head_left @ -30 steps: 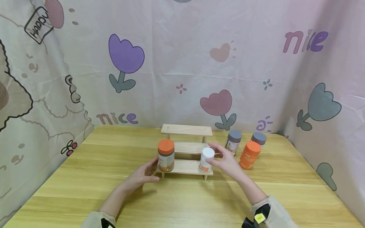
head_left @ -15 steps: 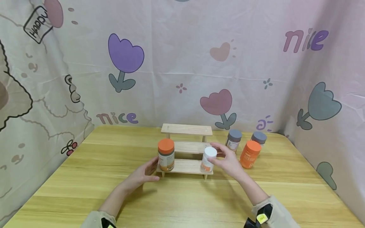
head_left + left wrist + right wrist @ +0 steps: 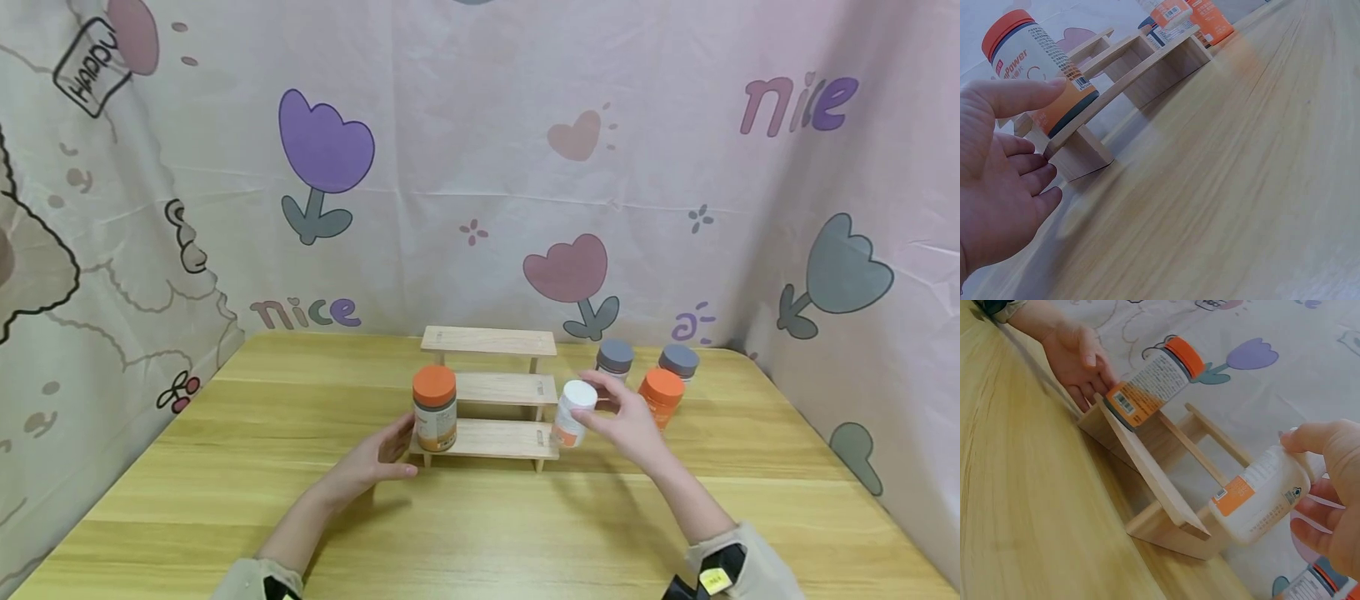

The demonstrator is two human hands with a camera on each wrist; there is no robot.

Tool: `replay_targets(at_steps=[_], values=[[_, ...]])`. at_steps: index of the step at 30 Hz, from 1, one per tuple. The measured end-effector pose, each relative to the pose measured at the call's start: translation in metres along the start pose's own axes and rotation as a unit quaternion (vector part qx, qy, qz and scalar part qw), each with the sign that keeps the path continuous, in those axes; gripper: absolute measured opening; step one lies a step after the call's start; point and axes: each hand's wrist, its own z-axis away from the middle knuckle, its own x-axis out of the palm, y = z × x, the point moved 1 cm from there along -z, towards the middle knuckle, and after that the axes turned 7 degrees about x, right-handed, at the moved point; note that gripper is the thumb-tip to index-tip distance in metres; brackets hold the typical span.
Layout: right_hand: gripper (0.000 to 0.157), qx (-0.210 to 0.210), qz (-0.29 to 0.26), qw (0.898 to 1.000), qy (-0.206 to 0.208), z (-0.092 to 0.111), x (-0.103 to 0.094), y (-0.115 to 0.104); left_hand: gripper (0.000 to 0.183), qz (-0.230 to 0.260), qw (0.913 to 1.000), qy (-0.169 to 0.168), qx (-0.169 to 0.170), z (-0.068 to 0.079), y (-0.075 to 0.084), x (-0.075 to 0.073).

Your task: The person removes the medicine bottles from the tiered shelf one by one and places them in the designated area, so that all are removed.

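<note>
A small three-tier wooden shelf (image 3: pixel 495 439) stands on the table. On the left end of its lowest tier stands an orange-lidded bottle (image 3: pixel 435 412) with a grey, white and orange label. Beside that end is my left hand (image 3: pixel 380 454), thumb extended and fingers relaxed, gripping nothing; its fingertips are at the shelf's edge (image 3: pixel 1054 150). Just off the shelf's right side, my right hand (image 3: pixel 628 421) pinches a white bottle (image 3: pixel 1263 494) between thumb and fingers. The white bottle has a white lid and an orange label patch, and it leans slightly, apart from the lowest tier.
Behind the right hand stand two grey-lidded bottles, one nearer the shelf (image 3: pixel 615 357) and one farther right (image 3: pixel 678 362). An orange bottle (image 3: pixel 662 396) is in front of the latter, partly hidden by the hand. A printed cloth (image 3: pixel 465 150) hangs behind the table.
My right hand has lifted the white bottle off the right end of the lowest tier and carried it to the right. The left hand and the orange-lidded bottle stay in place.
</note>
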Motion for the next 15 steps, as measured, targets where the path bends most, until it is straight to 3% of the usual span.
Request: replay_targets(at_steps=[10, 15], values=[[0.050, -0.004, -0.013, 1.000, 0.018, 0.006, -0.022, 0.014, 0.081, 0.003, 1.0000, 0.003, 0.001, -0.001, -0.002, -0.001], [0.050, 0.002, 0.012, 0.999, 0.034, 0.011, -0.030, 0.018, 0.081, 0.001, 1.0000, 0.005, -0.002, -0.001, -0.003, -0.001]])
